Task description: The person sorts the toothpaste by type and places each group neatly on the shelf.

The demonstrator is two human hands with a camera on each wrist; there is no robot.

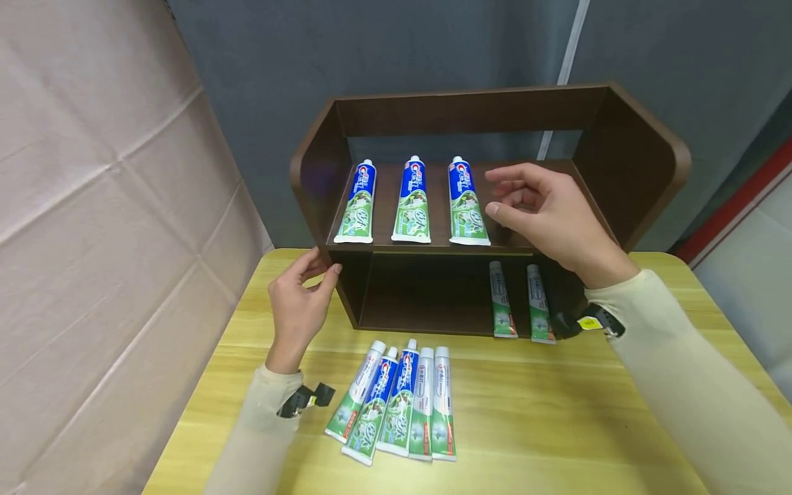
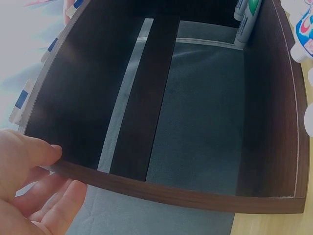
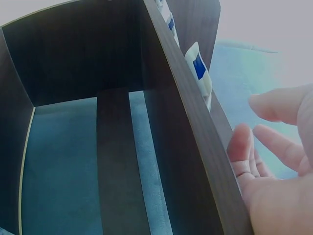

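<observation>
A dark brown two-tier shelf (image 1: 433, 256) stands on the table. My left hand (image 1: 301, 299) pinches the front edge of its left side panel, and in the left wrist view the thumb (image 2: 41, 151) lies inside the panel with the fingers outside. On the upper tier lie three blue-and-green toothpaste tubes (image 1: 412, 203), caps to the back. My right hand (image 1: 551, 213) hovers over that tier, just right of the rightmost blue-and-green tube (image 1: 468, 206), its fingers loosely bent and holding nothing. Two white-and-green toothpaste tubes (image 1: 502, 302) lie at the right of the lower tier.
In front of the shelf, several toothpaste tubes (image 1: 402, 405) lie fanned side by side on the yellow wood-grain table (image 1: 557, 419), both kinds mixed. A grey curtain (image 1: 433, 48) hangs behind, and a pale padded wall (image 1: 111, 206) rises on the left.
</observation>
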